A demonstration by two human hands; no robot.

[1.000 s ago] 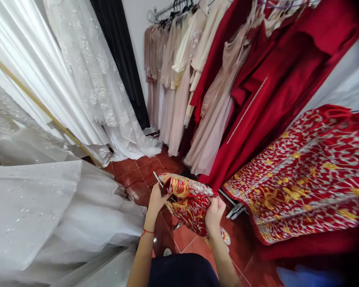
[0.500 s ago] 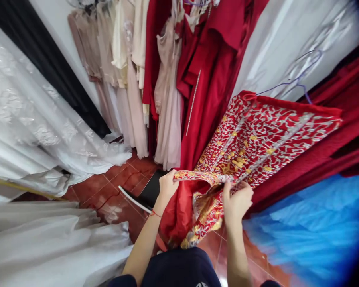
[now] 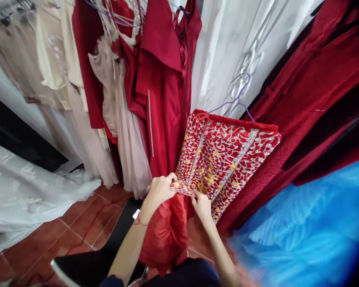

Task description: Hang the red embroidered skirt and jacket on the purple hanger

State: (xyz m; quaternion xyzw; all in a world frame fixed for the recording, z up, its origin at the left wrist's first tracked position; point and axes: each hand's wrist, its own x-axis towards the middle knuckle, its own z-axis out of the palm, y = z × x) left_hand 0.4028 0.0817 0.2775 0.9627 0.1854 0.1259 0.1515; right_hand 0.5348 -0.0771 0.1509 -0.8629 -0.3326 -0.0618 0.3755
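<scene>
My left hand [image 3: 162, 187] is closed on the embroidered band of a red garment [image 3: 169, 229]. Pinching the other end of that short band is my right hand [image 3: 202, 205]. Below the hands the garment's plain red lining hangs in folds, hiding most of its outer side. Just beyond them an embroidered red skirt [image 3: 227, 155], patterned in silver and gold, hangs from a purple hanger [image 3: 237, 99]. Whether the held garment touches the skirt, I cannot tell.
Dark red dresses [image 3: 161, 91] and beige dresses [image 3: 131, 131] hang at the back. A blue tulle dress [image 3: 305, 223] fills the lower right, a white lace dress [image 3: 26, 191] the left. Near my left arm, a black object with a pale edge [image 3: 86, 263] rests above the red tiled floor [image 3: 77, 227].
Both hands have drawn closer together, and the band between them is shorter. More of the red lining now faces me. The view has swung right, so the hanging clothes appear further left.
</scene>
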